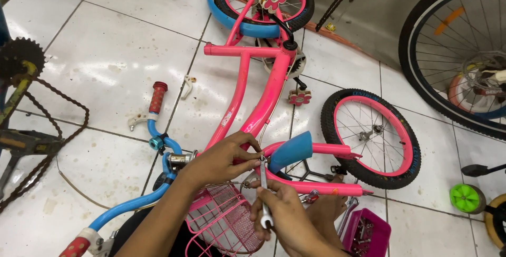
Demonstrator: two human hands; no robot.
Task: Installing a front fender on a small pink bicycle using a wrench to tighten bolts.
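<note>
A small pink children's bicycle frame [247, 96] lies upside down on the tiled floor. My left hand [224, 157] pinches a part at the head of the pink fork, next to the blue mudguard [292, 150]. My right hand [287, 215] grips a silver wrench [263, 183], its head set on the same spot just under my left fingers. A pink wire basket [224, 220] sits below my hands. The blue handlebar [158, 141] with red grips stretches to the left.
A loose pink-rimmed wheel [371, 138] lies to the right. A pink box of bolts [366, 233] stands at the bottom right. Another bicycle's chain and sprocket [21, 59] are at the left; a large black wheel [456, 51] and a green training wheel [466, 198] at the right.
</note>
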